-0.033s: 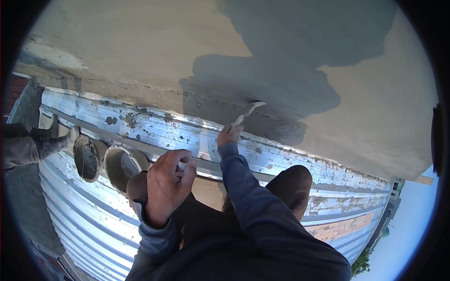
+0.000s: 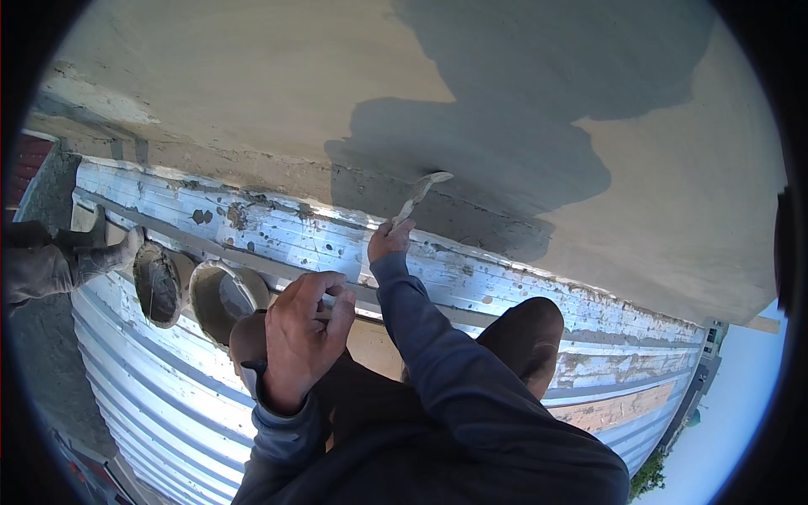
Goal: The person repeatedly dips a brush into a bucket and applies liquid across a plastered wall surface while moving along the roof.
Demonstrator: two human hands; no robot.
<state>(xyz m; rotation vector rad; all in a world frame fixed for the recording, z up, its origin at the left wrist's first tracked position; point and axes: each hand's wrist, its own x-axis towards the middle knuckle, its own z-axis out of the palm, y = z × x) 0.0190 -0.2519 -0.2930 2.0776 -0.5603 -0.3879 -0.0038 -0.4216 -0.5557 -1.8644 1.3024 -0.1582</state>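
Broadly, wall point(image 2: 252, 101): smooth across most of its face; that much appears done.
Base point(image 2: 278, 173): rougher, uneven; likely still unfinished.
Buckets point(image 2: 256, 283): at left, greyish inside.
Left hand point(image 2: 301, 341): raised, fingers loosely curled; cannot tell if holding anything.
Right hand point(image 2: 390, 242): apart from left, clasping tool point(image 2: 411, 204).
Tool: tip near base's upper edge; contact unclear.

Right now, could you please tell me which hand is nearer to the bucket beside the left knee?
Left. In the picture, the left hand is just right of the bucket; the right hand is farther right and higher, gripping a slim tool.
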